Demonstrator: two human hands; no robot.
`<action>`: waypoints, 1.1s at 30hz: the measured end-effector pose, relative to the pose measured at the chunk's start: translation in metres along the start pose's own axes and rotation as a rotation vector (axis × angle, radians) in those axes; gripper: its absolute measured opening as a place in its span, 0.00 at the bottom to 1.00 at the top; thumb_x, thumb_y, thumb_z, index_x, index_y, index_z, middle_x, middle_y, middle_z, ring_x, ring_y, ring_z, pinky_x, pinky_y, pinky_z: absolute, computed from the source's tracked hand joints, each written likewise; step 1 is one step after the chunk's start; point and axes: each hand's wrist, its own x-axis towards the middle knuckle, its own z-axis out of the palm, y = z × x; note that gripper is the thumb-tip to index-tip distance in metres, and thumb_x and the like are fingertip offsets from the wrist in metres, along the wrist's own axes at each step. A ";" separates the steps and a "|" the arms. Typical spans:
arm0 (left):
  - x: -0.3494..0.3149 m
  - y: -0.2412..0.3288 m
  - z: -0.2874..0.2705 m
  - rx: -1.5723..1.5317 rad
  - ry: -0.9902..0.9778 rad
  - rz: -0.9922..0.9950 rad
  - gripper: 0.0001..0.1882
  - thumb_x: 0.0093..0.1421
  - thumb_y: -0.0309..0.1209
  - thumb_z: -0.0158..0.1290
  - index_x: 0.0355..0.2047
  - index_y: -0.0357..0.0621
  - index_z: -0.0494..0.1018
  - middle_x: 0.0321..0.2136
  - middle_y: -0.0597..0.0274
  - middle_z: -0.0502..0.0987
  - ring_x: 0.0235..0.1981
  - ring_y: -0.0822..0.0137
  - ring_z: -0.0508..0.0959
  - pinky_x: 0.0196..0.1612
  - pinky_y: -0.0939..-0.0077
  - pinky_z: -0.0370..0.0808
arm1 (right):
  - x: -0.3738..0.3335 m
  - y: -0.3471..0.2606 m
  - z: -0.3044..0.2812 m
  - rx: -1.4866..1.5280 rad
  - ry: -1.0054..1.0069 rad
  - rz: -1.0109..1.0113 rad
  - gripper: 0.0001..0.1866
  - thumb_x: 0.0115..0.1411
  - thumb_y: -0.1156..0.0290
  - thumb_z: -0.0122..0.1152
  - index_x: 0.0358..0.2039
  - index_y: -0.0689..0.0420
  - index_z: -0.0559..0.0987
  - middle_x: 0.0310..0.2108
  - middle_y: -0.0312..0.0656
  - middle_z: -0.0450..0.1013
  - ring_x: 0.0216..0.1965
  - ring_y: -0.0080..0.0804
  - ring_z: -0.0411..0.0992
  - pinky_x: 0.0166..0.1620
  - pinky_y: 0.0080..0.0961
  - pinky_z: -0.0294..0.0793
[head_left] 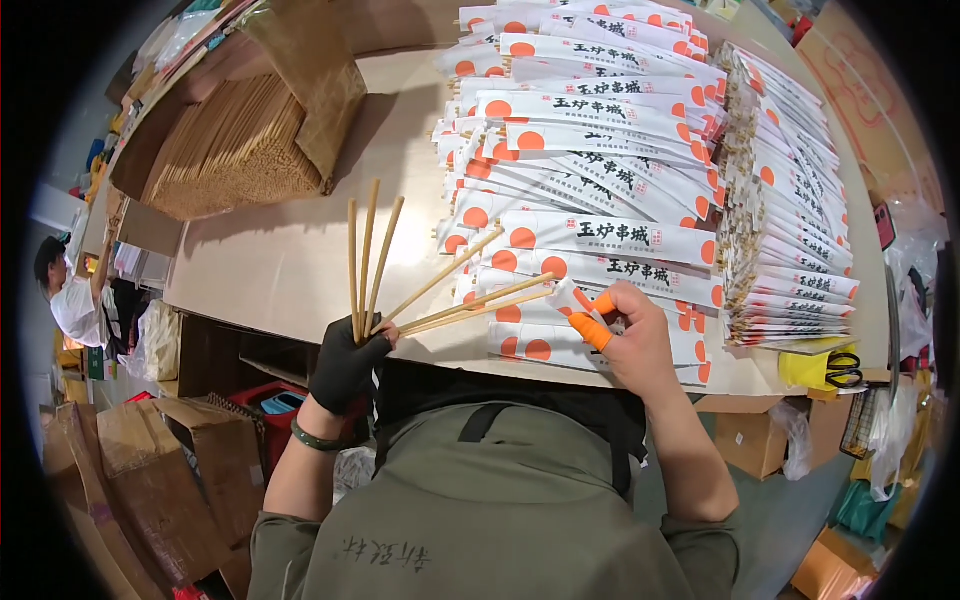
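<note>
My left hand [345,368], in a black fingerless glove, is closed around several wooden chopsticks [384,255] that fan out upward and to the right. Orange finger covers sit on the thumb and forefinger of my right hand [640,335]. Those fingers pinch the end of a white paper sleeve [566,297], where the tips of the two lowest chopsticks meet it. Whether the tips are inside the sleeve, I cannot tell. Beneath and beyond the right hand lies a wide pile of white paper chopstick sleeves [610,240] with orange dots and dark lettering.
A cardboard box [318,100] packed with wooden chopsticks [235,150] stands at the table's far left. Stacked sleeves with sticks in them [790,220] line the right side. Black-handled scissors [845,370] lie at the right front edge. Another person [80,310] is at far left.
</note>
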 end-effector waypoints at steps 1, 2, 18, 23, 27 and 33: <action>0.000 0.001 -0.004 0.008 -0.042 0.007 0.04 0.57 0.25 0.54 0.30 0.36 0.74 0.23 0.66 0.74 0.26 0.76 0.72 0.31 0.81 0.70 | 0.001 -0.003 -0.002 0.001 -0.023 0.000 0.09 0.52 0.76 0.69 0.25 0.62 0.75 0.23 0.31 0.64 0.24 0.17 0.60 0.27 0.18 0.59; 0.000 0.001 -0.009 0.016 -0.082 0.014 0.04 0.57 0.25 0.54 0.30 0.36 0.74 0.23 0.66 0.74 0.26 0.76 0.72 0.32 0.81 0.70 | 0.002 -0.005 -0.004 0.001 -0.023 -0.002 0.09 0.52 0.76 0.69 0.25 0.62 0.75 0.23 0.31 0.64 0.24 0.17 0.60 0.27 0.18 0.59; 0.047 0.021 0.075 -0.036 0.165 0.387 0.18 0.69 0.42 0.43 0.39 0.39 0.73 0.41 0.57 0.78 0.43 0.68 0.74 0.49 0.72 0.69 | 0.042 -0.018 0.022 -0.790 0.134 -0.923 0.16 0.47 0.66 0.66 0.37 0.57 0.78 0.29 0.41 0.70 0.35 0.39 0.71 0.37 0.30 0.70; 0.060 -0.037 0.025 0.381 0.376 0.620 0.06 0.65 0.27 0.46 0.35 0.38 0.71 0.35 0.56 0.78 0.35 0.66 0.77 0.41 0.74 0.72 | -0.010 0.008 -0.002 -0.623 -0.384 -0.368 0.36 0.41 0.58 0.74 0.50 0.58 0.74 0.36 0.45 0.70 0.38 0.45 0.69 0.41 0.36 0.70; 0.055 -0.015 0.037 0.501 0.378 0.495 0.07 0.64 0.28 0.48 0.37 0.38 0.72 0.34 0.57 0.79 0.34 0.66 0.78 0.41 0.73 0.73 | -0.005 0.020 0.009 -0.522 -0.296 -0.504 0.34 0.42 0.67 0.74 0.51 0.59 0.74 0.39 0.45 0.71 0.39 0.43 0.70 0.42 0.35 0.71; 0.049 -0.012 0.036 0.260 0.326 0.269 0.10 0.65 0.34 0.48 0.41 0.42 0.74 0.26 0.63 0.74 0.26 0.70 0.74 0.32 0.76 0.70 | -0.020 0.034 0.021 -0.552 -0.345 -0.600 0.22 0.46 0.75 0.67 0.44 0.62 0.77 0.42 0.44 0.71 0.41 0.43 0.70 0.43 0.34 0.72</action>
